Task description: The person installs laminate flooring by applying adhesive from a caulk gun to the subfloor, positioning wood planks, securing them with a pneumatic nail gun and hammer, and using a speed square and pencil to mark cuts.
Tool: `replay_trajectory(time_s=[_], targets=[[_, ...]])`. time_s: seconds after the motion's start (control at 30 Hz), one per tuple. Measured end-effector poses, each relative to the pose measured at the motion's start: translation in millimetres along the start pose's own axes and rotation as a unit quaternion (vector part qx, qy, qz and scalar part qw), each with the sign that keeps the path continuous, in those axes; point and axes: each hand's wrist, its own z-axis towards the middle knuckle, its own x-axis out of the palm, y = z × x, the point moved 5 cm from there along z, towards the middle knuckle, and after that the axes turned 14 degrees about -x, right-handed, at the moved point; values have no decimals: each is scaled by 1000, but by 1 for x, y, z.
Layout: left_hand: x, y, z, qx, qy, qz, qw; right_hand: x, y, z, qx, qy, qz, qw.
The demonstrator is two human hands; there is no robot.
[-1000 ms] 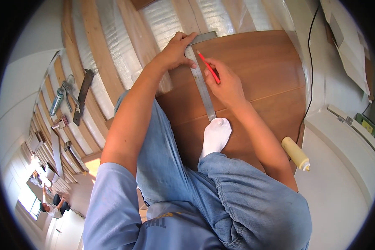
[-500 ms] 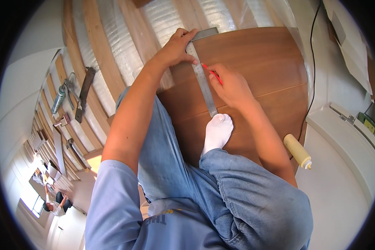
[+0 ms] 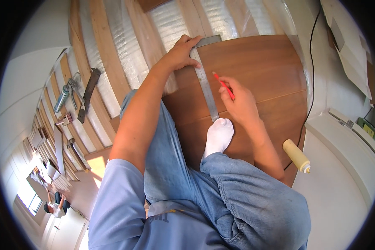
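Observation:
A metal carpenter's square (image 3: 204, 83) lies on the brown wooden floorboards (image 3: 254, 62), its long blade reaching from the far edge back to my white-socked foot (image 3: 219, 133). My left hand (image 3: 184, 52) grips the square at its corner, with the thumb on the blade and the fingers by the short arm. To the right of the blade, my right hand (image 3: 239, 98) is closed round a red pencil (image 3: 223, 84). The pencil's tip points up and left and stands apart from the blade. Whether a line is on the board is too small to tell.
Wooden battens (image 3: 106, 50) over silvery sheeting run beyond the boards. On the left lie a dark metal bar (image 3: 88, 95), a blue tube (image 3: 61, 98) and a hammer (image 3: 76, 152). A yellowish glue bottle (image 3: 296, 156) lies at right near a black cable (image 3: 313, 75). Another person (image 3: 57, 206) is far left.
My right hand has drawn back from the blade, down and to the right, taking the pencil's tip off it. My left hand still grips the square in place.

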Motion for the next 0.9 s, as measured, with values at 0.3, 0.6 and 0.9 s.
replay_trajectory(time_s=[0.3, 0.6, 0.9], targets=[[-84, 91, 5, -124, -181, -483, 847, -31, -64, -141, 29, -118, -219, 968], [-102, 229, 20, -69, -341, -616, 707, -37, -69, -218, 49, -84, -239, 966], [-102, 193, -6, -212, -463, -441, 739, -120, -147, -118, 33, -277, -313, 908]])
